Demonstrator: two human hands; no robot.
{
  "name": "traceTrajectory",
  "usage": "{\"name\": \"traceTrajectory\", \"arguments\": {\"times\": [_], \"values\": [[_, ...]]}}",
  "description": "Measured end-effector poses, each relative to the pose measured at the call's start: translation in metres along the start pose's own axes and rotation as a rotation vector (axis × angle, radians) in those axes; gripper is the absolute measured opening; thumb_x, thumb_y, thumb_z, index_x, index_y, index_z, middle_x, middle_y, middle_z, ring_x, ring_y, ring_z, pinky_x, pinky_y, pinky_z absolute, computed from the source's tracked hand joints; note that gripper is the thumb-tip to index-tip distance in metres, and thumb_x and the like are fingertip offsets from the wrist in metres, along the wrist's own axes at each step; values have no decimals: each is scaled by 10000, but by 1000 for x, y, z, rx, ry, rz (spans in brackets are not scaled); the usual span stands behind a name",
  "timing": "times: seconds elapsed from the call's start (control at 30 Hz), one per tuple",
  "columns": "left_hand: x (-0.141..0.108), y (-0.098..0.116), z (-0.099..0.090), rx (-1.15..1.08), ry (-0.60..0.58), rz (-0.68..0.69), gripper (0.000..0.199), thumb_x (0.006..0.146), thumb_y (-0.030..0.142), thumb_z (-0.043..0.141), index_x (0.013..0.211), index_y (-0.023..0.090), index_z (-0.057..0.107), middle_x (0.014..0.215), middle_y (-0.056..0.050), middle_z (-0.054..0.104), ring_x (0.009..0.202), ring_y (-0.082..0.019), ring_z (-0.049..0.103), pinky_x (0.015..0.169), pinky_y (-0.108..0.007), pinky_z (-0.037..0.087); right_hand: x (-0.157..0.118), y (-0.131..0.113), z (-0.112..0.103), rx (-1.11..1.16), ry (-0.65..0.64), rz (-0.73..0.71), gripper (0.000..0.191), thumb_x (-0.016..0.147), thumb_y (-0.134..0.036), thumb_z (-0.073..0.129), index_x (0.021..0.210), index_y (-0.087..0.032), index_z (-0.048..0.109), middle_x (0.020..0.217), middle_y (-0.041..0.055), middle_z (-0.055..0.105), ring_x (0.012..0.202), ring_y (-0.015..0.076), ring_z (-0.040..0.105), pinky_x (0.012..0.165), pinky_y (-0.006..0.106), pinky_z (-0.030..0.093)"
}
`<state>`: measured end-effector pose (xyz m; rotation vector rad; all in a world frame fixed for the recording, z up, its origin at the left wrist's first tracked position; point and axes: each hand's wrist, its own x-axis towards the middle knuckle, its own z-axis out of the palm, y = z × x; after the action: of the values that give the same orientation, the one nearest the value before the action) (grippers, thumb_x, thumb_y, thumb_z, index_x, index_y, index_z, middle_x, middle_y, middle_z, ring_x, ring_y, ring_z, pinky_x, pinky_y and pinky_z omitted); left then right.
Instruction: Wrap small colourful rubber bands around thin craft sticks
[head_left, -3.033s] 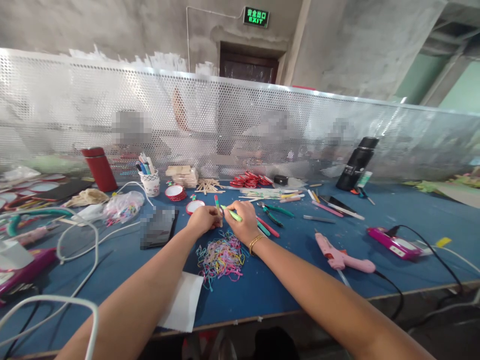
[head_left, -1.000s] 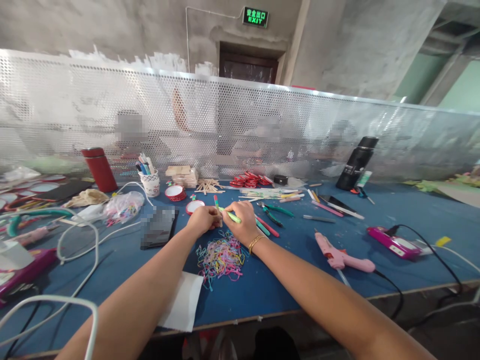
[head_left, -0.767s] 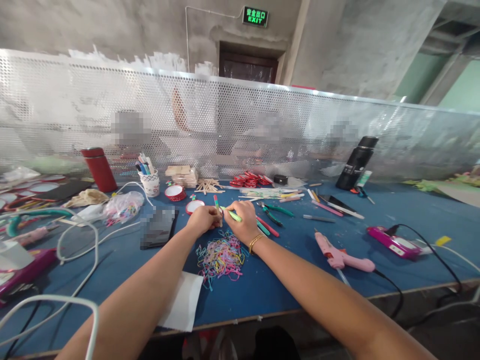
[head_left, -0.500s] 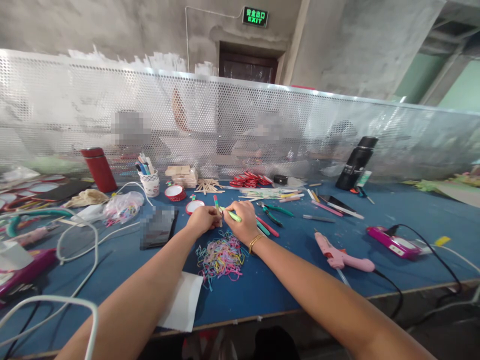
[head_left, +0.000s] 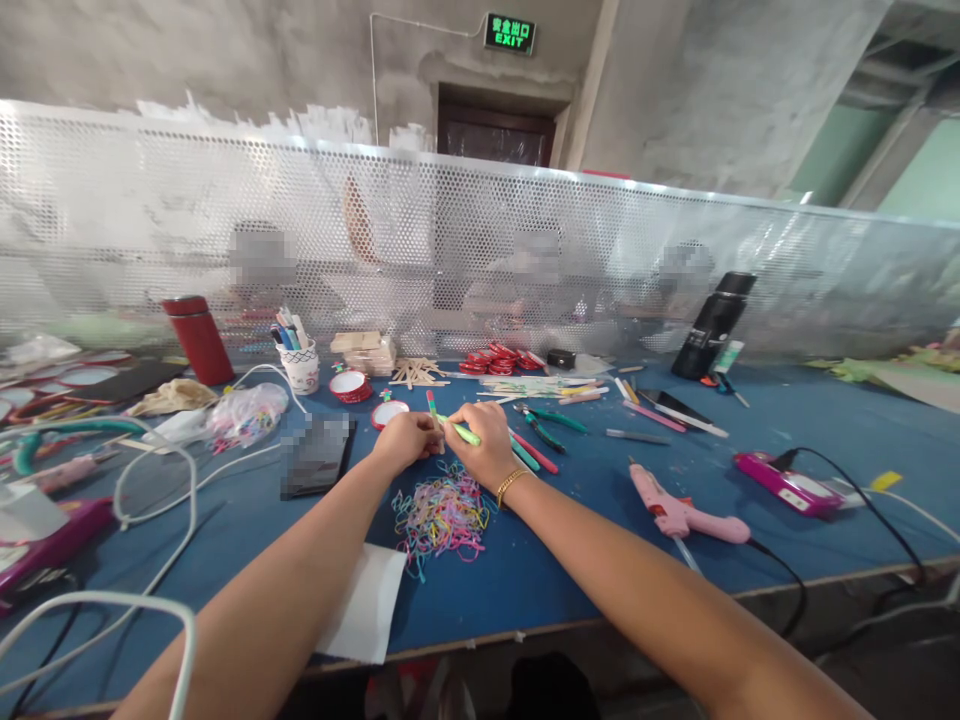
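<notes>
My left hand (head_left: 409, 440) pinches a small wooden craft stick (head_left: 431, 404) upright; its top end is coloured red and green. In my right hand (head_left: 484, 440), a light green marker (head_left: 466, 433) is gripped like a pen, its tip end close to the stick. Whether the tip touches the wood I cannot tell. Just below both hands lies a heap of thin, colourful rubber bands (head_left: 442, 515). Beyond my left hand sits a round red-rimmed white piece (head_left: 389, 413). Red and green pens (head_left: 536, 452) lie beside my right hand.
A pink glue gun (head_left: 682, 510) and pliers (head_left: 547, 425) lie to the right. A phone (head_left: 319, 457), white cables and a white sheet (head_left: 367, 605) are on the left. Behind stand a pen cup (head_left: 301, 368), loose sticks (head_left: 420, 373), a red flask (head_left: 198, 340) and a black bottle (head_left: 712, 325).
Both hands stay in nearly the same place, still holding the stick and the marker. The marker has shifted very slightly.
</notes>
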<state>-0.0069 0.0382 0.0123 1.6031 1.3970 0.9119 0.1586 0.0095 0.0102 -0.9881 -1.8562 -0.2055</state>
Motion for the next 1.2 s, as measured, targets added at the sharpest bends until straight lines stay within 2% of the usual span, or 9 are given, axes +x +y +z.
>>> {"name": "traceTrajectory", "arguments": {"times": [0.3, 0.77, 1.2], "values": [[-3, 4, 1, -10, 11, -17, 238, 659, 355, 738, 690, 142, 637, 619, -49, 670, 563, -134, 621, 494, -197, 449, -1, 2, 2, -26, 1, 0, 155, 884, -332, 566, 783, -216, 580, 759, 7, 617, 795, 170, 547, 854, 327, 341], [-3, 3, 1, -31, 7, -20, 288, 628, 397, 759, 679, 145, 629, 615, -42, 663, 547, -128, 613, 500, -205, 452, -1, 1, 1, -20, -22, -18, 152, 884, -342, 564, 795, -219, 578, 770, 16, 619, 802, 181, 540, 842, 329, 347], [-3, 4, 1, -11, 14, -22, 264, 639, 383, 752, 681, 152, 632, 617, -43, 673, 573, -141, 631, 500, -203, 454, -1, 1, 2, -23, 9, -1, 158, 886, -342, 558, 785, -221, 573, 774, 19, 615, 802, 182, 531, 826, 329, 353]]}}
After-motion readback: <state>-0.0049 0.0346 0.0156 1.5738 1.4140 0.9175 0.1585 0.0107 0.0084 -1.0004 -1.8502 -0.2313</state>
